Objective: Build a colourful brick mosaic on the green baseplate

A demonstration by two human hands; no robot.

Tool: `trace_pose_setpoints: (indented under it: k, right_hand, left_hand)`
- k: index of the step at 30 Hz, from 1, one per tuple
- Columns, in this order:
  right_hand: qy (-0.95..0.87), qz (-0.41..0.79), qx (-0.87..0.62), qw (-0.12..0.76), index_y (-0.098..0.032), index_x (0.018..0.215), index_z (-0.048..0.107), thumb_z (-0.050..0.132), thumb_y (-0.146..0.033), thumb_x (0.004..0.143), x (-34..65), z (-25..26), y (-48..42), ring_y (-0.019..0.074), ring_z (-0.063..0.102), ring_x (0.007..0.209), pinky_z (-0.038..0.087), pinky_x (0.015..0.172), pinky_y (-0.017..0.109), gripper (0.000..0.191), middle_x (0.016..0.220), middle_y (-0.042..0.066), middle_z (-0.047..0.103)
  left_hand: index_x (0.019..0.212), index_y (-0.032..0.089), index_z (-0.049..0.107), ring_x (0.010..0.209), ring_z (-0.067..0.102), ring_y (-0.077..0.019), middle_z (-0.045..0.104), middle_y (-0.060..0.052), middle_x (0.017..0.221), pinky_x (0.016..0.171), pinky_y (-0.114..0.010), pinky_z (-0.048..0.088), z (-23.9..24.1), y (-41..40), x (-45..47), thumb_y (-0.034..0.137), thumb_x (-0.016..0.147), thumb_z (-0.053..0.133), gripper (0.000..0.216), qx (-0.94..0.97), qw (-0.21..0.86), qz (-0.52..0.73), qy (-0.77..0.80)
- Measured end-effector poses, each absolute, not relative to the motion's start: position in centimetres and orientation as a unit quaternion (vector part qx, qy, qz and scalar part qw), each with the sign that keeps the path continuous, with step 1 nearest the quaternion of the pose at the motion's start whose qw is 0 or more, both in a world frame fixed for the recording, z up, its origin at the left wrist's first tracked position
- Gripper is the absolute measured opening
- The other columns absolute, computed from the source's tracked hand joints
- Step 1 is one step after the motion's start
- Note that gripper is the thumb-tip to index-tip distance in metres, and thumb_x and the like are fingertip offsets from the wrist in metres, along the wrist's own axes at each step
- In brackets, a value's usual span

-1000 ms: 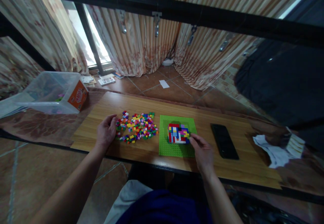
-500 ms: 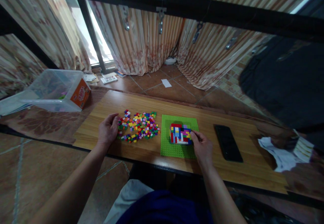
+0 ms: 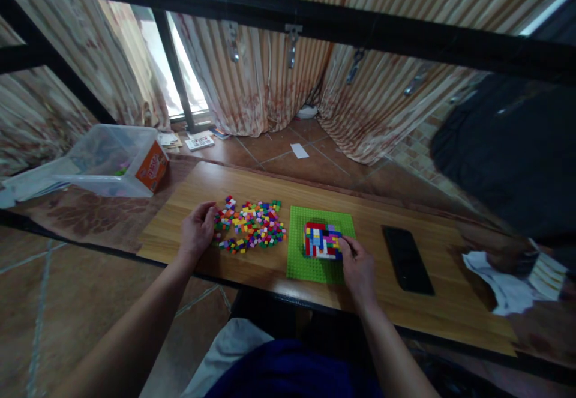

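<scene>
A green baseplate lies on the wooden table, carrying a small multicoloured block of bricks. My right hand rests at the block's right edge, fingers curled and pressed against it. A loose pile of small coloured bricks spreads to the left of the plate. My left hand sits at the pile's left edge with its fingers curled, touching the nearest bricks; what the fingers hold, if anything, is hidden.
A black phone lies flat right of the baseplate. Crumpled white paper sits at the far right. A clear plastic bin with an orange label stands at the back left. Curtains and a black frame bar rise behind.
My right hand has closed in from just off the block's right side onto its edge. My left hand has stayed at the pile. The view has shifted slightly.
</scene>
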State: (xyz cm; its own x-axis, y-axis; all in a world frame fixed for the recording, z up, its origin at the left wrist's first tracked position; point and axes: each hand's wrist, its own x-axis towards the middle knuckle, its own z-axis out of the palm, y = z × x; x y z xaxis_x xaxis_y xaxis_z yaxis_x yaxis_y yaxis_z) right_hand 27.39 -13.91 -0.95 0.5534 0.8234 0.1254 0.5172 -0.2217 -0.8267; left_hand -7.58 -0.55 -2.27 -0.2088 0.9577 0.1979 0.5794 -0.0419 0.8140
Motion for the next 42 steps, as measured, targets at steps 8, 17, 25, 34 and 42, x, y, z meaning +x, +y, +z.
trace_pose_setpoints:
  k: [8,17,25,34,42]
  right_hand:
    - [-0.522,0.073,-0.747,0.405,-0.015,0.113,0.064,0.037,-0.056,0.091,28.2,1.8,-13.0,0.0258,0.061,0.098,0.046,0.087,0.041,0.054,0.109,0.016,0.066]
    - [-0.731,0.002,-0.659,0.178,-0.020,0.134,0.051,0.049,-0.060,0.085,23.7,0.3,-10.7,0.0356,0.036,0.133,0.023,0.107,0.058,0.064,0.138,0.016,0.051]
    - [-0.684,-0.042,-0.712,0.151,-0.017,0.137,0.047,0.043,-0.064,0.085,25.2,-0.6,-10.1,0.0384,0.042,0.126,0.025,0.101,0.060,0.070,0.135,0.020,0.052]
    - [-0.736,-0.004,-0.629,0.249,-0.019,0.127,0.056,0.036,-0.033,0.092,22.4,0.1,-6.5,0.0300,0.049,0.119,0.037,0.100,0.050,0.043,0.126,0.015,0.057]
    - [-0.802,0.071,-0.563,0.186,-0.017,0.124,0.060,0.043,-0.015,0.083,20.0,-0.8,0.7,0.0266,0.050,0.118,0.040,0.101,0.042,0.045,0.125,0.013,0.057]
  left_hand:
    - [0.104,0.017,0.067,0.086,0.066,-0.0194,0.073,-0.007,0.095,0.079,-0.029,0.050,-2.2,-0.8,-7.3,0.042,0.084,0.049,0.037,0.579,0.242,0.437,0.644]
    - [0.100,0.017,0.068,0.084,0.066,-0.0191,0.072,-0.007,0.091,0.080,-0.031,0.051,-3.0,-0.6,-7.2,0.037,0.086,0.050,0.031,0.577,0.246,0.461,0.628]
    - [0.101,0.018,0.068,0.090,0.065,-0.0203,0.072,-0.007,0.094,0.084,-0.033,0.051,-2.9,-0.9,-7.3,0.033,0.087,0.050,0.027,0.587,0.237,0.462,0.622]
    - [0.102,0.020,0.069,0.092,0.065,-0.0207,0.072,-0.007,0.095,0.086,-0.034,0.051,-2.5,-1.2,-7.2,0.034,0.089,0.049,0.027,0.601,0.224,0.454,0.619]
    - [0.100,0.019,0.069,0.090,0.065,-0.0201,0.071,-0.007,0.097,0.087,-0.033,0.050,-2.3,-1.2,-7.2,0.031,0.088,0.049,0.026,0.611,0.207,0.442,0.623]
